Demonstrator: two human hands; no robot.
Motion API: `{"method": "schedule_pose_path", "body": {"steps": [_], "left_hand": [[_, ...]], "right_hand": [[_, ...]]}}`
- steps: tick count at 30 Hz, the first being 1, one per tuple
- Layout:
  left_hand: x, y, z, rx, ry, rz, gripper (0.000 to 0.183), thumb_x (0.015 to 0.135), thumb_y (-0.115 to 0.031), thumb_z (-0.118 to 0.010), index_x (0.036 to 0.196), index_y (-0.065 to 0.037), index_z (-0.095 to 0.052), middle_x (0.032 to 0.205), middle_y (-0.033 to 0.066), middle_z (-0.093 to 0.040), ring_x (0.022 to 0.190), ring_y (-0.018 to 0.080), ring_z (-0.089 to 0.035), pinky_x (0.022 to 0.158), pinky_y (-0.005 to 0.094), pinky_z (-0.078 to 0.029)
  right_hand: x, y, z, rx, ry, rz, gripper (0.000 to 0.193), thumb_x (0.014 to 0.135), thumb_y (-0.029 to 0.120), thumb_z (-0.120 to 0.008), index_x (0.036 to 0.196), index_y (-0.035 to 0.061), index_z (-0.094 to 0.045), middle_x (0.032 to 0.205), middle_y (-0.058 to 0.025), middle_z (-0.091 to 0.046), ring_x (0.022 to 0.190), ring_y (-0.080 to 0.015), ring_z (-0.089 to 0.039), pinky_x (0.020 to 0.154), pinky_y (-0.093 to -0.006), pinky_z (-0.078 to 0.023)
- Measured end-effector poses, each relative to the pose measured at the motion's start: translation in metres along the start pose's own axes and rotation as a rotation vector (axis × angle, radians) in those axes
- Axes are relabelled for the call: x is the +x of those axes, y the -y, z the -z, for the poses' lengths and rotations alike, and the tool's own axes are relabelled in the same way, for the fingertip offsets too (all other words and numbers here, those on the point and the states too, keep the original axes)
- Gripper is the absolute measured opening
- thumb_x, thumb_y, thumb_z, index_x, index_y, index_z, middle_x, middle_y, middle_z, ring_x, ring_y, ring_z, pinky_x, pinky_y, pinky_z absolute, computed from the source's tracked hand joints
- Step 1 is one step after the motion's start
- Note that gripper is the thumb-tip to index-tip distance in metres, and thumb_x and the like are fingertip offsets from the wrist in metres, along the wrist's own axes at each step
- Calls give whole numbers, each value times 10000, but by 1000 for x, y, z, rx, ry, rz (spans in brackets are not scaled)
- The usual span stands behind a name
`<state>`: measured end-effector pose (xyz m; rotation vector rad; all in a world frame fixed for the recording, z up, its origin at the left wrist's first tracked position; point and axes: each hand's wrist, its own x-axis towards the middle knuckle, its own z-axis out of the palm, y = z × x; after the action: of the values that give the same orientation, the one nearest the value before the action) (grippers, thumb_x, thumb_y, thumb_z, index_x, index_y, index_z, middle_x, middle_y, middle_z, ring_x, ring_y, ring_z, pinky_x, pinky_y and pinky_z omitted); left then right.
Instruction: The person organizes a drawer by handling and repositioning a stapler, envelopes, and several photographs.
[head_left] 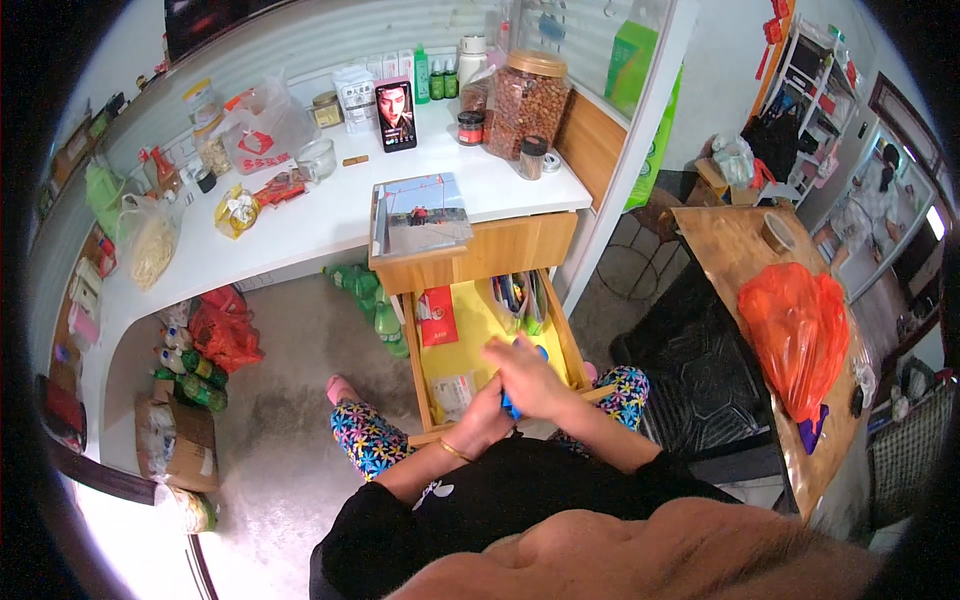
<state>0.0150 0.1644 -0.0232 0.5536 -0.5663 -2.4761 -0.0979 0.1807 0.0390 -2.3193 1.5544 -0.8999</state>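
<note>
Right above the open wooden drawer (412, 368), your two hands meet around a small blue object (510, 404), smooth-looking and only partly visible. Your left hand (482, 420), with a thin gold-coloured bracelet (456, 452) at the wrist, has its fingers curled in against it. Your right hand (533, 380) lies over the top, its fingers reaching across the left; how far they bend, and whether they grip, you can't tell from here. Your palms and forearms also hide part of the drawer's near end.

Inside, a smooth yellow lining (472, 322) carries a flat red packet (437, 316), a clear plastic packet (453, 394) and some upright pouches (518, 303) whose contents are hard to make out. Another blue thing (541, 353) peeks out beside your right hand, mostly covered.

Over the drawer stretches a glossy white desk (325, 222) with a propped phone (397, 115) and a ribbed clear jar (525, 108) of brown pieces. Grey floor (285, 400) shows below; to your right, a crinkled orange-red bag (795, 335) sits on a brown table (722, 228).
</note>
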Motion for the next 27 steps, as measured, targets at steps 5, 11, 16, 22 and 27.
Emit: {"method": "schedule_pose_path", "body": {"steps": [5, 11, 16, 22, 27], "left_hand": [[5, -5, 6, 95, 119, 13, 419, 945, -357, -317, 1286, -121, -379, 1218, 88, -498, 1078, 231, -501, 928, 407, -403], [-6, -18, -21, -94, -29, 44, 392, 938, -336, -333, 1240, -106, -430, 1151, 87, -545, 1039, 230, -528, 886, 417, -427], [-2, -9, -4, 7, 10, -30, 380, 939, -340, -327, 1235, -127, -433, 1138, 70, -552, 1021, 220, -536, 877, 403, -430], [3, -8, -5, -56, -15, -84, 373, 944, -329, -330, 1247, -123, -402, 1126, 91, -543, 1025, 228, -531, 885, 388, -429], [3, -14, -5, -135, -61, -135, 362, 945, -328, -333, 1240, -133, -412, 1151, 112, -526, 1076, 241, -504, 912, 394, -417]], "right_hand": [[8, -13, 10, -97, -186, 48, 380, 764, 37, -475, 1143, 6, -490, 1177, -192, -511, 1174, -351, -418, 1006, -481, -270], [-15, 20, -8, 68, 16, 231, 383, 798, 82, -436, 1173, 26, -489, 1249, -169, -477, 1230, -300, -383, 1044, -463, -238], [5, -14, 10, 54, -222, 7, 371, 784, 16, -464, 1155, 13, -487, 1226, -188, -483, 1193, -353, -402, 1015, -472, -265], [-1, -2, -7, 25, -268, 69, 373, 783, 22, -461, 1154, -5, -481, 1227, -228, -464, 1183, -377, -400, 1013, -478, -263], [-11, 13, -12, 68, -117, 145, 370, 793, 49, -447, 1156, -17, -475, 1218, -230, -469, 1183, -370, -402, 1002, -494, -259]]}}
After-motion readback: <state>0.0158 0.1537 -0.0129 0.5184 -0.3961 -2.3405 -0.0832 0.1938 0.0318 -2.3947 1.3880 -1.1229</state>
